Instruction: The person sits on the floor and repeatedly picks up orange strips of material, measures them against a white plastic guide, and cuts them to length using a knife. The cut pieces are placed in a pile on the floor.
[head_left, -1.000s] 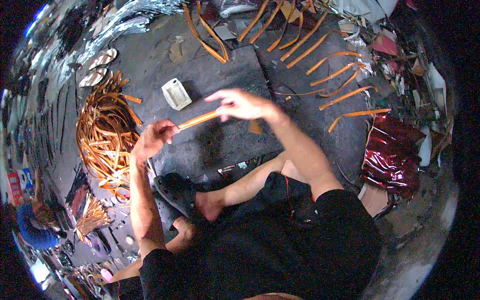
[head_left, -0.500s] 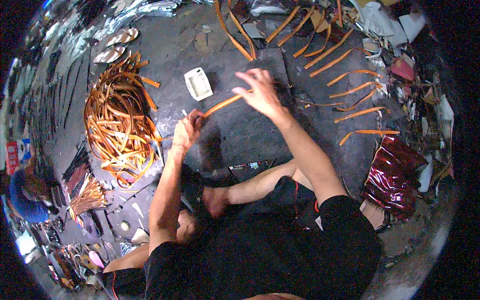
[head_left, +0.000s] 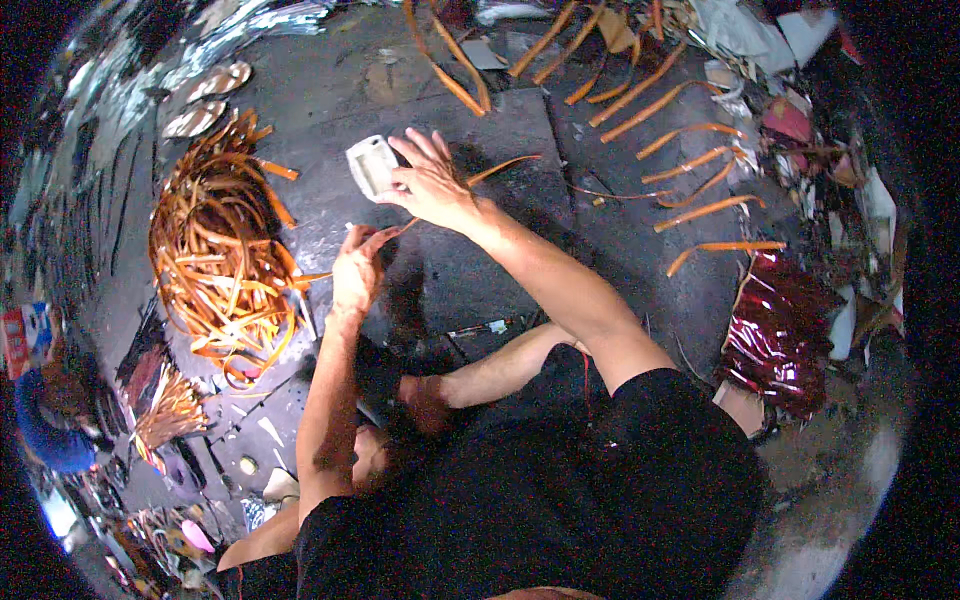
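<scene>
My left hand pinches one end of a glossy orange-brown strap. From there the strap runs up to the right, passes beneath my right hand and shows again beyond it. My right hand is open, its fingers spread around the right side of a small white tray. Thumb and fingers are at the tray's edge; whether they touch it I cannot tell. Left of my left hand lies a big tangled heap of similar straps, with one strap end sticking out toward my wrist.
Separate straps lie in a curved row on the dark floor at the right and far side. A shiny dark red sheet is at the right. Sandals lie beyond the heap. Thin strips are bundled at the near left.
My right hand has moved left, from above the strap to the tray's side. My left hand keeps its pinch on the strap. The whole view has shifted slightly.
</scene>
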